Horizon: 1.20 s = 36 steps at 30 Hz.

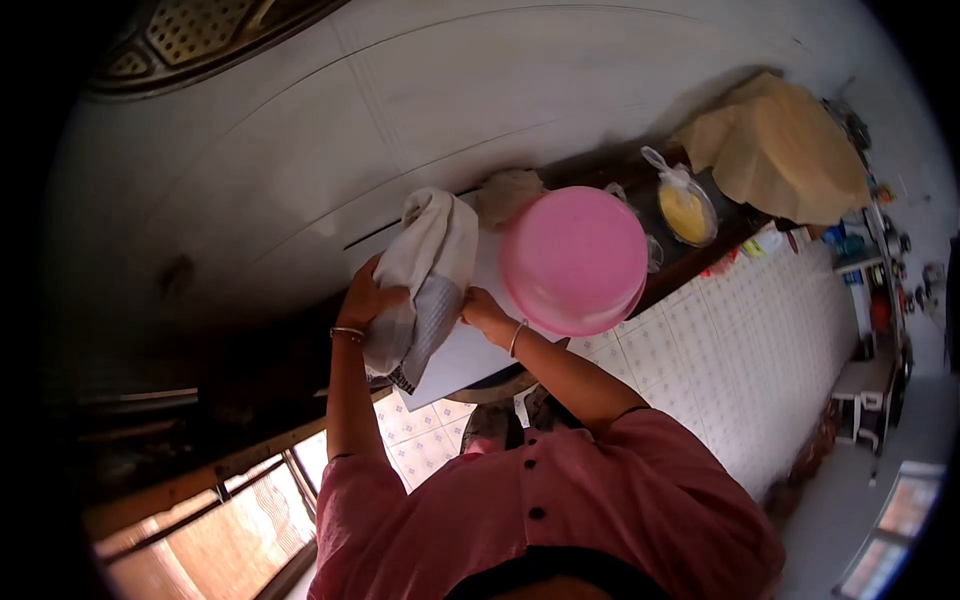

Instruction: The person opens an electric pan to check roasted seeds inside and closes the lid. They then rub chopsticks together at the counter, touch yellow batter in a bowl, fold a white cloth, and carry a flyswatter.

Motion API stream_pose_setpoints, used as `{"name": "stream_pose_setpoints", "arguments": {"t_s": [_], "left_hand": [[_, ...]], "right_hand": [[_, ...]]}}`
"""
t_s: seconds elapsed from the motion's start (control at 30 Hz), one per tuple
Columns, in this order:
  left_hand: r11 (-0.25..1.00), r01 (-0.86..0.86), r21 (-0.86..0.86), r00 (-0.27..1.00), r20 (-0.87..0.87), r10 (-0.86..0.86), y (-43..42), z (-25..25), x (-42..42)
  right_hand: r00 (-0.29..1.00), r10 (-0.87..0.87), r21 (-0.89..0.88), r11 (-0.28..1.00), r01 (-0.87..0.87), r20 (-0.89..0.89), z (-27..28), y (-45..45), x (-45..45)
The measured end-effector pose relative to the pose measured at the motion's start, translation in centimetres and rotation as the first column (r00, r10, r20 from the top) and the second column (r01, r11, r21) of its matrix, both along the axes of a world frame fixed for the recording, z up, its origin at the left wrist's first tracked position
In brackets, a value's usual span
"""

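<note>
A white and grey cloth is bunched up over a white board in front of me. My left hand grips the cloth's left side, with the thumb lying across it. At the cloth's right edge my right hand is closed on it, its fingertips partly hidden. The cloth's lower end, with a dark patterned edge, hangs near the board's left corner. Just right of my right hand is a round pink plastic lid or basin.
Behind the pink piece lies a crumpled greyish cloth. Farther right are a bowl with yellow contents and a large brown covering. A wall rises behind the dark counter. Tiled floor shows below.
</note>
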<state>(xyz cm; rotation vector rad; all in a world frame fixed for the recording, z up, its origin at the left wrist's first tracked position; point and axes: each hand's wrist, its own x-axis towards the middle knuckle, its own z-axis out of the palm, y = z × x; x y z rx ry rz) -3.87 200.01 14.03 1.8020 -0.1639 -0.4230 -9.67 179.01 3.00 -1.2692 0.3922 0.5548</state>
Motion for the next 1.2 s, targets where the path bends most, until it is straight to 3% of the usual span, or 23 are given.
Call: {"name": "stream_pose_setpoints", "arguments": {"t_s": [0.03, 0.1, 0.13, 0.17, 0.2, 0.23, 0.3, 0.37, 0.43, 0.5, 0.53, 0.6, 0.7, 0.87, 0.9, 0.93, 1.0, 1.03, 1.07, 1.13, 1.2], "left_hand": [[0.999, 0.032, -0.009, 0.999, 0.001, -0.032, -0.1, -0.7, 0.9], [0.988, 0.128, 0.087, 0.991, -0.051, -0.124, -0.5, -3.3, 2.7], [0.985, 0.155, 0.078, 0.987, -0.052, -0.151, -0.7, -4.5, 3.2], [0.958, 0.209, 0.196, 0.978, -0.036, -0.206, -0.6, -5.8, 3.5], [0.916, 0.247, 0.315, 0.967, -0.024, -0.253, -0.6, -6.9, 3.8], [0.915, 0.251, 0.317, 0.966, -0.023, -0.257, -0.4, -8.1, 4.3], [0.873, 0.208, 0.441, 0.943, 0.148, -0.299, 0.4, -9.7, 5.0], [0.887, 0.148, 0.437, 0.943, 0.208, -0.26, 0.5, -9.1, 5.2], [0.899, 0.086, 0.43, 0.939, 0.268, -0.218, 0.3, -8.6, 5.1], [0.91, -0.064, 0.41, 0.878, 0.457, -0.144, 0.0, -7.6, 4.9], [0.908, -0.067, 0.414, 0.877, 0.458, -0.145, -0.4, -7.0, 4.6], [0.948, -0.198, 0.249, 0.863, 0.503, 0.049, -2.0, -5.9, 3.7], [0.941, -0.28, 0.187, 0.818, 0.56, 0.132, -4.6, -5.2, 2.0], [0.935, -0.334, 0.119, 0.818, 0.53, 0.224, -9.6, -3.2, -2.4], [0.94, -0.334, 0.068, 0.852, 0.448, 0.27, -10.5, -3.4, -3.2], [0.941, -0.338, 0.017, 0.88, 0.359, 0.309, -11.2, -3.8, -4.0], [0.938, -0.342, 0.057, 0.877, 0.379, 0.296, -12.2, -4.6, -5.3], [0.942, -0.326, 0.077, 0.886, 0.374, 0.276, -13.0, -4.7, -6.0], [0.948, -0.3, -0.104, 0.884, 0.345, 0.317, -14.9, -3.7, -7.4], [0.911, -0.286, -0.297, 0.945, 0.073, 0.32, -19.2, 0.8, -10.6], [0.913, -0.18, -0.367, 0.974, 0.06, 0.216, -23.7, 2.8, -13.1]], "right_hand": [[0.939, 0.258, -0.321, 0.93, -0.179, 0.225, -4.9, -0.4, 0.3], [0.79, 0.526, -0.647, 0.728, -0.226, 0.316, -6.0, -1.2, -0.9], [0.935, 0.236, -0.474, 0.876, -0.086, 0.265, -3.3, -1.2, -2.7], [0.986, -0.063, -0.3, 0.948, 0.107, 0.152, -1.6, -1.4, -4.2], [0.986, -0.076, -0.301, 0.946, 0.119, 0.152, -1.8, -2.4, -4.9], [0.964, 0.097, -0.376, 0.927, 0.003, 0.247, -2.3, -3.6, -5.6], [0.904, 0.275, -0.451, 0.886, -0.106, 0.327, -2.6, -4.7, -6.9], [0.996, -0.056, -0.199, 0.978, 0.068, 0.063, 0.7, -5.1, -8.2], [0.995, -0.089, -0.156, 0.983, 0.094, 0.038, 1.4, -5.9, -9.2], [0.992, -0.125, -0.109, 0.986, 0.126, 0.014, 2.1, -6.3, -9.7], [0.99, -0.141, -0.094, 0.986, 0.14, -0.008, 2.5, -6.5, -10.0], [0.988, -0.152, -0.077, 0.986, 0.15, -0.029, 3.2, -6.9, -10.5], [0.996, -0.07, -0.117, 0.991, 0.064, -0.053, 4.0, -7.6, -11.2], [0.994, -0.075, -0.098, 0.993, 0.068, -0.074, 3.6, -9.7, -13.2], [0.994, -0.081, -0.093, 0.993, 0.074, -0.07, 3.4, -10.3, -13.6], [0.993, -0.108, -0.026, 0.994, 0.107, -0.048, 3.3, -10.8, -14.1], [0.986, -0.167, 0.03, 0.985, 0.167, -0.015, 2.9, -12.4, -14.9], [0.991, -0.131, 0.146, 0.981, 0.13, 0.003, 2.2, -13.0, -15.3], [0.994, -0.107, 0.257, 0.962, 0.096, 0.032, 2.0, -14.0, -15.8], [0.983, -0.156, 0.329, 0.937, 0.116, 0.096, 3.2, -15.7, -16.3], [0.964, -0.18, 0.224, 0.965, 0.135, 0.197, 6.7, -18.7, -17.2]]}}
